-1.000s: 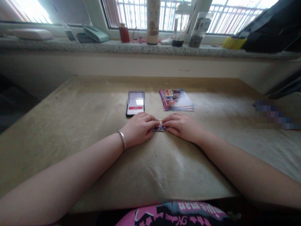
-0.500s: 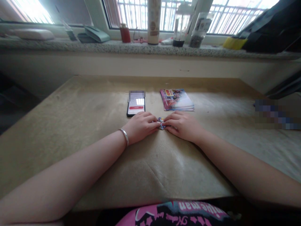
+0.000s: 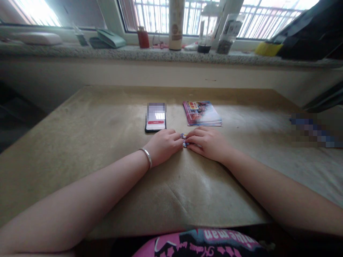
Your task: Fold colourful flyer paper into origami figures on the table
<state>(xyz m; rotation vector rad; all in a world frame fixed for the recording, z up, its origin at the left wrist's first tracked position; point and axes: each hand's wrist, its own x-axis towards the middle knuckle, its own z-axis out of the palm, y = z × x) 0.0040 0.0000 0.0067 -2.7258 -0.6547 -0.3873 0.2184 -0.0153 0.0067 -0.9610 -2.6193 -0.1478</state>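
Observation:
A small piece of multicoloured, folded-looking paper lies on the table between my two hands, mostly covered by fingers. My left hand, with a silver bangle at its wrist, presses its fingertips on the paper's left side. From the right, my right hand has its fingers drawn together on the same piece. Both hands rest low against the tabletop, their fingertips almost meeting. The exact shape of the paper is hidden under the fingers.
A phone with a lit screen lies just beyond my left hand. Behind my right hand sits a stack of glossy printed leaflets. A tan cover spreads over the table. Bottles and containers line the stone windowsill.
My left hand has shifted slightly right and covers more of the paper's middle. My right hand stays almost where it was.

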